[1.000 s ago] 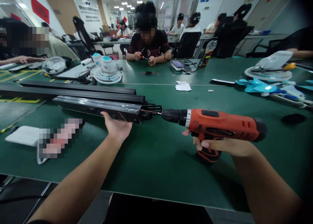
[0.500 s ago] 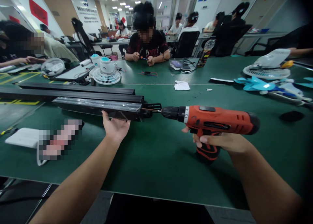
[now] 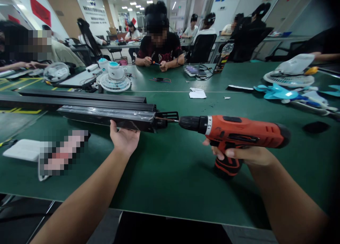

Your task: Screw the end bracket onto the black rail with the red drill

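My right hand (image 3: 239,153) is wrapped round the grip of a red and black cordless drill (image 3: 247,130), its chuck pointing left. A long thin bit (image 3: 168,120) runs from the chuck to the end of a black rectangular bar (image 3: 111,119) in clear film. Whether the bit's tip sits inside a screw there cannot be seen. A slotted black bracket (image 3: 170,115) and a ribbed round plug stick out of that end. My left hand (image 3: 125,139) grips the bar from below, thumb on the near side and fingers hidden beneath.
More black bars (image 3: 87,96) lie behind the held one. A white pouch (image 3: 22,150) and a blurred-out item lie at left. White fans (image 3: 115,79), paper (image 3: 197,93), a bottle (image 3: 224,57) and blue fan blades (image 3: 281,91) stand further off. A co-worker (image 3: 160,42) sits opposite.
The drill has shifted slightly to the right with my right hand, away from the bar's end, showing more of the bracket. My left hand and the bar have hardly moved.
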Available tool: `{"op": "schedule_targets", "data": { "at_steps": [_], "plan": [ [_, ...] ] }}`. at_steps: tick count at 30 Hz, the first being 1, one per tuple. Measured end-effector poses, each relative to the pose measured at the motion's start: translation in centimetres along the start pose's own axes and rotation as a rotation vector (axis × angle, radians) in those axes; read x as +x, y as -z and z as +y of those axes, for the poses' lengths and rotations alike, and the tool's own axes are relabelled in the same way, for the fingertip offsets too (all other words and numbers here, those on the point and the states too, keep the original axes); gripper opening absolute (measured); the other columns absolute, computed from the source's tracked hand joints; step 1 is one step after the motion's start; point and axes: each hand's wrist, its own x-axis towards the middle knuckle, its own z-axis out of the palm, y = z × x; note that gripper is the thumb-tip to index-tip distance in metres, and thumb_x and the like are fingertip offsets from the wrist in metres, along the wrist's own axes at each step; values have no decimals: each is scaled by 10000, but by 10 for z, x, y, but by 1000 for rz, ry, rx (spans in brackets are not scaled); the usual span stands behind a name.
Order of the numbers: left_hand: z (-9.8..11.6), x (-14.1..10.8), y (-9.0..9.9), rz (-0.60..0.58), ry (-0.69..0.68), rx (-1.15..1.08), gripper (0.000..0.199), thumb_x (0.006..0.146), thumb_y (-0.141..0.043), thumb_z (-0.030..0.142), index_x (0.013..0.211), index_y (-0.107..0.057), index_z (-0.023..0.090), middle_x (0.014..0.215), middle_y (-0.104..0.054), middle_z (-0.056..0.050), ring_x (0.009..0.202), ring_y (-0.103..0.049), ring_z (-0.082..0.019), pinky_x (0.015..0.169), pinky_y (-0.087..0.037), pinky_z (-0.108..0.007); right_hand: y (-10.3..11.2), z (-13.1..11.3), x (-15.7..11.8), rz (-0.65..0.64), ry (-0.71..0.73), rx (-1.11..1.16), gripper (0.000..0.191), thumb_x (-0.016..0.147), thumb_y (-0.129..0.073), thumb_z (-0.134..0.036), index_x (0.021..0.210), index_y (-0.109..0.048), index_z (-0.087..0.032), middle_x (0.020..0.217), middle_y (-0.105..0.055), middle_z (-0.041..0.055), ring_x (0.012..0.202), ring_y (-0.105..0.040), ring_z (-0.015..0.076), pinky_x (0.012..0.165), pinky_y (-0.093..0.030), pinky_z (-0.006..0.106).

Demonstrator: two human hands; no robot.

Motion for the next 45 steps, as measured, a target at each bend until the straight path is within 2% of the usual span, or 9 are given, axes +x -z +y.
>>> {"op": "schedule_targets", "data": {
  "at_steps": [5,10,14,19,24,28,33,40,45],
  "plan": [
    [0,-3,-3,-22,-23,32,713,1123,-406,772,1478,-741,253,1485,-820,-131,1407,-741,-288,1215,-557,-430,-3,1,0,-3,69,57,415,965,-950,-392,1357,-902,-266,1131,-899,124,634,-766,176,604,-711,325],
    [-3,4,5,-90,-41,43,857,1045,-450,937,1523,-737,286,1484,-820,-144,1458,-729,-319,1217,-556,-447,-5,0,1,20,31,23,364,945,-966,-380,1287,-919,-266,1058,-878,98,594,-732,163,550,-673,308],
    [-4,8,7,-116,-38,39,881,1027,-509,962,1541,-733,282,1535,-802,-142,1519,-696,-318,1243,-549,-433,-5,-1,0,42,13,11,349,938,-976,-376,1267,-920,-273,1041,-883,102,586,-722,167,544,-670,317],
    [-3,5,3,-101,-49,62,738,1081,-536,878,1544,-738,340,1580,-794,-90,1565,-673,-298,1261,-569,-429,-5,-1,-2,75,-3,-39,310,938,-977,-393,1226,-932,-287,1010,-890,100,586,-709,171,536,-663,316],
    [-3,5,3,-119,-54,47,744,1071,-549,885,1532,-752,338,1585,-796,-97,1614,-637,-312,1308,-533,-467,-3,1,-7,92,-21,-86,299,939,-979,-396,1223,-935,-314,998,-891,100,590,-716,192,526,-654,342],
    [-2,7,6,-157,-39,51,775,1055,-550,907,1534,-755,334,1516,-830,-104,1567,-675,-314,1285,-553,-468,-1,0,-7,68,-16,-67,328,957,-952,-388,1278,-918,-326,1075,-887,111,605,-714,196,532,-665,364],
    [1,9,10,-169,64,46,806,1082,-433,916,1546,-745,335,1432,-856,-116,1503,-715,-320,1186,-615,-475,2,-5,-2,-36,6,-17,355,954,-940,-375,1297,-898,-291,1056,-853,102,599,-710,173,465,-594,288],
    [2,4,6,-162,66,85,899,1062,-416,945,1516,-760,249,1536,-801,-172,1650,-583,-369,1141,-640,-471,3,-5,2,-31,31,-3,370,962,-947,-344,1318,-879,-266,1088,-858,104,610,-732,152,511,-621,269],
    [1,4,5,-183,79,68,861,1066,-430,933,1560,-736,298,1582,-784,-141,1669,-573,-377,1214,-617,-516,5,-2,3,-58,61,31,436,969,-937,-303,1394,-853,-257,1129,-887,117,636,-774,164,538,-641,271]
  ]
}}
